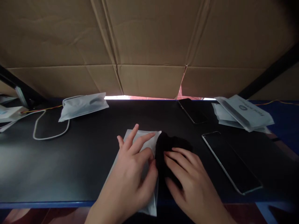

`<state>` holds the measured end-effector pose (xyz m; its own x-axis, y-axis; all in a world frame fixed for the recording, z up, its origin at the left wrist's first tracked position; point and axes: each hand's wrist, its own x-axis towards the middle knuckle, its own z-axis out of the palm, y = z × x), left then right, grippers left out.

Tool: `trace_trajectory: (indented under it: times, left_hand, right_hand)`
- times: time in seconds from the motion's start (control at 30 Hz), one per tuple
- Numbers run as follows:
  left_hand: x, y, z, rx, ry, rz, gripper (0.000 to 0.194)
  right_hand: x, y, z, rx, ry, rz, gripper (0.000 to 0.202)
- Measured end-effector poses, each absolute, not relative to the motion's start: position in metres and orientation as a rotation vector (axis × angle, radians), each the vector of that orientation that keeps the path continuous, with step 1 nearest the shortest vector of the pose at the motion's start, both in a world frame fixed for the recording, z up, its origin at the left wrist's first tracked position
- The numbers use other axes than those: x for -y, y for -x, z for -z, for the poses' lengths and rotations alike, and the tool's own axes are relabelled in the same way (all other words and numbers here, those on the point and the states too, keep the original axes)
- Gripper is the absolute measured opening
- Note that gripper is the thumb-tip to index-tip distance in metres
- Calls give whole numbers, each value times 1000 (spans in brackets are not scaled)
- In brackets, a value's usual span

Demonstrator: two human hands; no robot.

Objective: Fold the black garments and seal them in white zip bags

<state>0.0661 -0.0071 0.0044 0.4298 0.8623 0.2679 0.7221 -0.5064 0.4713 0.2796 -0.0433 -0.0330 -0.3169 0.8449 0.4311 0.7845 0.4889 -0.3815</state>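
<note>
A frosted white plastic bag (pixel 150 141) lies on the dark table in front of me. My left hand (pixel 133 168) is over it, thumb and index finger pinched at its right edge while the other fingers stretch out. Beside that edge, touching it, is a bunched black cloth item (pixel 171 143); how far it reaches into the bag I cannot tell. My right hand (pixel 189 177) rests on the black cloth with bent fingers gripping it, and its fingertips partly sink into the dark fabric.
Two phones, one (pixel 192 111) farther back and a larger one (pixel 231 161) nearer, lie to the right. Behind them sit several printed white bags (pixel 247 113). At the left are another filled bag (pixel 84 105) and a white cable (pixel 50 138). Cardboard (pixel 149 46) walls the back.
</note>
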Motion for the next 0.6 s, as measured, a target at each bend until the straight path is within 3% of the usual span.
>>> trace_trajectory:
  times: [0.3,0.5,0.6]
  left_hand:
    - [5,-63,14,-1323,-2262,-730,29]
    - [7,-52,14,-1168,-2216,-662,28]
    - [9,-55,16,-1168,-2143,-756,27]
  right_hand:
    - [43,-254,31,2250,1337,-356,49]
    - [39,-227,38,2006,1649,-349,47]
    - [40,-232,32,2108,1545,-489,46]
